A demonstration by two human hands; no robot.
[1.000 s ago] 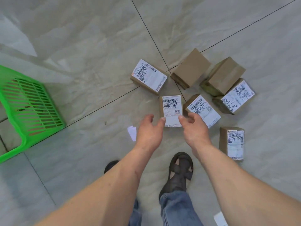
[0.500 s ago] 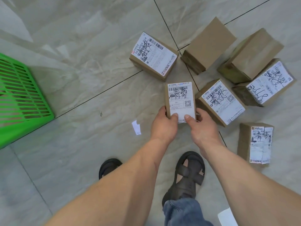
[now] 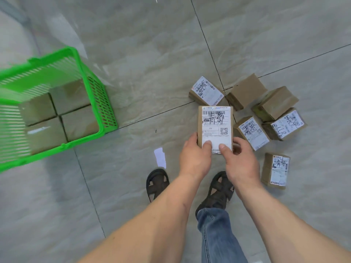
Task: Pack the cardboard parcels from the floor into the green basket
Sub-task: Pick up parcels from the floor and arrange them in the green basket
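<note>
Parcel [image 3: 214, 126] with the white shipping label is now being held by both hands, whereas a second ago the hands were only being reached toward it with fingers apart, and half a second ago they were just closing on its near end. It is being gripped at that near end: the left hand [image 3: 195, 156] is being wrapped round the left edge with the thumb pressed on the label, and the right hand [image 3: 241, 162] is being curled round the right corner in the same way. The parcel appears to be lifted clear of the tiled floor [image 3: 152, 73], though its underside is hidden, so contact cannot be ruled out.

The green basket [image 3: 95, 103] is being shown far more fully than before, at the left of the scene and well apart from the held parcel; four parcels [image 3: 57, 114] are already being stored flat in its bottom. Six more parcels [image 3: 266, 112] are being left on the floor to the right and beyond the hands, close together, one [image 3: 275, 169] lying apart nearer the right foot.

By this judgement, the pick is being completed and the carry leftward to the basket is being started; a second layer will probably be needed.
</note>
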